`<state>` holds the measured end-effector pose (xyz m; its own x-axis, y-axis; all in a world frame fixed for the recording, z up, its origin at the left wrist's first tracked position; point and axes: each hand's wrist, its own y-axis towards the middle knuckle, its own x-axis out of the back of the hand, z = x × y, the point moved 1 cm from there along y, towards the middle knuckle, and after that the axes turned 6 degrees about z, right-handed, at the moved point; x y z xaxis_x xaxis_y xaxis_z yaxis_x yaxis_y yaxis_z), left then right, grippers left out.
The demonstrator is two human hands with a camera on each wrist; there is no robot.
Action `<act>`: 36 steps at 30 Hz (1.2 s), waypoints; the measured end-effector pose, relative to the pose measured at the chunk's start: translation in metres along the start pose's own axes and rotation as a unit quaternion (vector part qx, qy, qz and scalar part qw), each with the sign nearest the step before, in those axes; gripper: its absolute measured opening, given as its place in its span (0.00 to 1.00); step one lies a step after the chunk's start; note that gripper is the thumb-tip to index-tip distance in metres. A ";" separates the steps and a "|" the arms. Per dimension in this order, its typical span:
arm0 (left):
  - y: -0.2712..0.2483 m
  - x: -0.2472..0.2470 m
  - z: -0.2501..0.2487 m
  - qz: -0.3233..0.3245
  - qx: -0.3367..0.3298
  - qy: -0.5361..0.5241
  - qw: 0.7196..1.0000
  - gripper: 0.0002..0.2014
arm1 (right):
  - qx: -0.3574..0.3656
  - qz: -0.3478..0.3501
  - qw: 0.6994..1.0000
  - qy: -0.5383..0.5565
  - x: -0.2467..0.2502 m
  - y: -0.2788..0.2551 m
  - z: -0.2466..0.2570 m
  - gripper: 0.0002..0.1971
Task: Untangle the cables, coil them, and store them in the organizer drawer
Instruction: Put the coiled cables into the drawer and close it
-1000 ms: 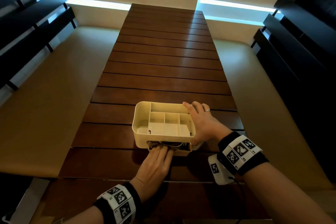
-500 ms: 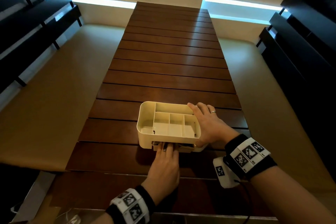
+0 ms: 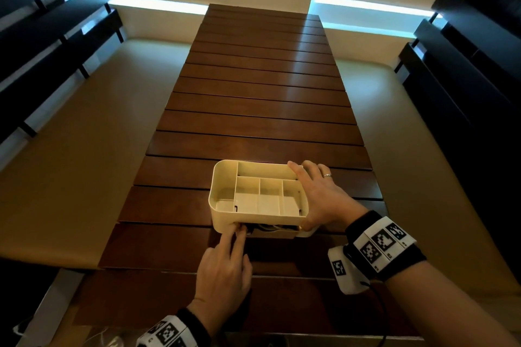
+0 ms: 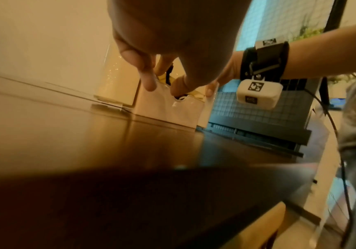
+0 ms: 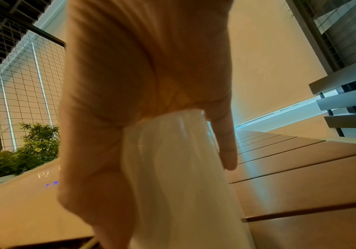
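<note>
A cream organizer point(image 3: 225, 222) with open top compartments stands on the slatted wooden table point(image 3: 253, 110). Its drawer point(image 3: 277, 234) sticks out a little at the front, and coiled cables point(image 3: 270, 227) show in the gap. My left hand point(image 3: 239, 229) reaches to the drawer's left front with its fingers extended. In the left wrist view those fingertips point(image 4: 149, 84) rest on the top edge of the drawer front point(image 4: 168, 109), with a black cable point(image 4: 168, 74) between them. My right hand point(image 3: 307, 197) grips the organizer's right end, thumb at the front corner and palm against the wall point(image 5: 179, 168).
Cream benches point(image 3: 70, 163) run along both sides of the table, backed by dark slatted panels point(image 3: 42, 36). The table stretches far ahead of the organizer. A pale cord point(image 3: 107, 338) lies below the table's near edge at the left.
The drawer has slid further into the organizer. My left hand's fingers have shifted from the middle of the drawer front to its left end. The right hand keeps its hold.
</note>
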<state>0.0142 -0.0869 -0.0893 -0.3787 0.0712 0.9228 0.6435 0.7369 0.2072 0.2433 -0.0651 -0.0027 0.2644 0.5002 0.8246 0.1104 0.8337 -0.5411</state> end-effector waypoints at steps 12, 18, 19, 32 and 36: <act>0.000 -0.012 0.012 0.082 -0.108 0.201 0.970 0.26 | 0.005 -0.009 1.000 -0.018 -0.001 -0.001 0.001 0.65; 0.001 -0.015 0.001 0.143 -0.091 0.171 0.970 0.36 | 0.006 -0.014 1.000 -0.016 -0.002 -0.002 0.001 0.66; -0.001 -0.016 0.004 0.141 -0.075 0.139 0.977 0.39 | 0.006 -0.014 1.000 -0.014 -0.002 -0.003 0.000 0.66; 0.052 0.027 0.025 -0.087 -0.013 -0.026 0.996 0.33 | 0.004 -0.019 1.000 -0.014 -0.002 -0.003 0.000 0.65; 0.060 0.021 0.029 -0.003 -0.051 -0.031 0.998 0.32 | -0.003 -0.013 1.000 -0.010 -0.003 -0.001 0.000 0.65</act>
<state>0.0252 -0.0217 -0.0667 -0.4214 0.1113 0.9000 0.7048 0.6647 0.2478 0.2423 -0.0671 -0.0048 0.2426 0.4829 0.8414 0.1231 0.8450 -0.5204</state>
